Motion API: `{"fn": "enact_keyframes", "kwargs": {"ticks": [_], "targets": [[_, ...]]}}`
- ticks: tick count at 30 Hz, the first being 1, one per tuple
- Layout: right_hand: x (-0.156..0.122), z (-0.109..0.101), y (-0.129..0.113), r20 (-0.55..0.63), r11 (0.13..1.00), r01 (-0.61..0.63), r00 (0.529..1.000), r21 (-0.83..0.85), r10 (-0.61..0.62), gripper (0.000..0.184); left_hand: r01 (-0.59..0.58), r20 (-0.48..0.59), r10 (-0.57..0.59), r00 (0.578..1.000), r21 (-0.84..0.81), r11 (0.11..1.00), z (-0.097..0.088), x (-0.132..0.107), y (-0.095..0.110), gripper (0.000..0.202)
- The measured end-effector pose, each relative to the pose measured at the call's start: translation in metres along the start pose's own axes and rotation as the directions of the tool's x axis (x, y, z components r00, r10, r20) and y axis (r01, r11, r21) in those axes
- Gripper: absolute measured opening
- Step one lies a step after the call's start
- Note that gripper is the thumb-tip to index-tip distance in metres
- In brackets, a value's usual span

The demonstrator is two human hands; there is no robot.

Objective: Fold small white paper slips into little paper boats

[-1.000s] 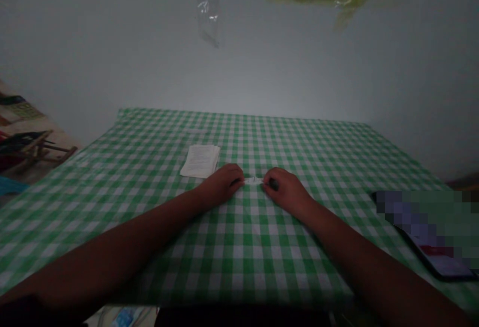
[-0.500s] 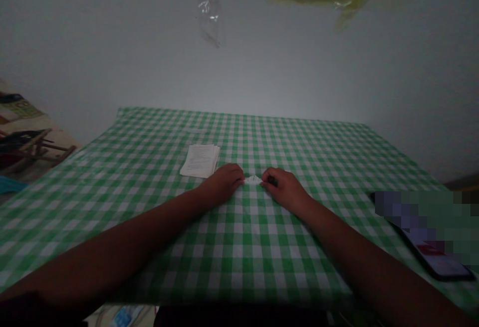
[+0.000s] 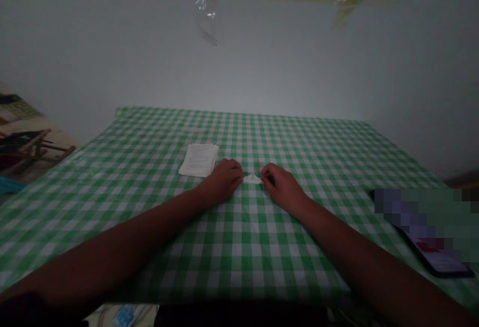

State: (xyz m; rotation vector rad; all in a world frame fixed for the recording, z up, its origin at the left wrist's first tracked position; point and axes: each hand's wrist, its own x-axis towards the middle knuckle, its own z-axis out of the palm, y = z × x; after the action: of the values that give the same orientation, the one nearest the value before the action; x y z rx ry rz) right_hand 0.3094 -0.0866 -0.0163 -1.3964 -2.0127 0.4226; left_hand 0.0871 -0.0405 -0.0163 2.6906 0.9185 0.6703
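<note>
A small white piece of folded paper (image 3: 252, 179), peaked in the middle, lies between my two hands on the checkered tablecloth. My left hand (image 3: 226, 178) pinches its left end, fingers closed. At the other end, my right hand (image 3: 279, 183) is closed with thumb and fingertips on the paper's right tip. Just beyond my left hand lies a stack of printed paper sheets (image 3: 199, 159), its near right corner close to that hand. The parts of the folded paper under my fingertips are hidden.
A phone (image 3: 430, 247), partly blurred out, lies on the right of the green-and-white tablecloth (image 3: 235, 247). Behind the table rises a pale wall (image 3: 239, 68) with tape and clear plastic on it. A wooden chair frame (image 3: 41, 150) stands off to the left.
The fingers of my right hand have shifted slightly at the paper's tip. My left hand keeps its pinch. The whole view has moved a little.
</note>
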Motion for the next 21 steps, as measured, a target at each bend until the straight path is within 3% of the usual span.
{"fn": "enact_keyframes", "kwargs": {"ticks": [12, 21], "targets": [[-0.0021, -0.0027, 0.0013, 0.028, 0.998, -0.016, 0.999, 0.055, 0.015, 0.013, 0.037, -0.005, -0.037, 0.999, 0.001, 0.999, -0.0001, -0.0013, -0.0004, 0.021], [-0.0034, -0.0026, -0.0032, 0.015, 1.000, -0.012, 1.000, -0.021, 0.012, 0.009, 0.069, 0.090, -0.069, 0.993, 0.006, 0.998, -0.0013, -0.0013, -0.0011, 0.025]]}}
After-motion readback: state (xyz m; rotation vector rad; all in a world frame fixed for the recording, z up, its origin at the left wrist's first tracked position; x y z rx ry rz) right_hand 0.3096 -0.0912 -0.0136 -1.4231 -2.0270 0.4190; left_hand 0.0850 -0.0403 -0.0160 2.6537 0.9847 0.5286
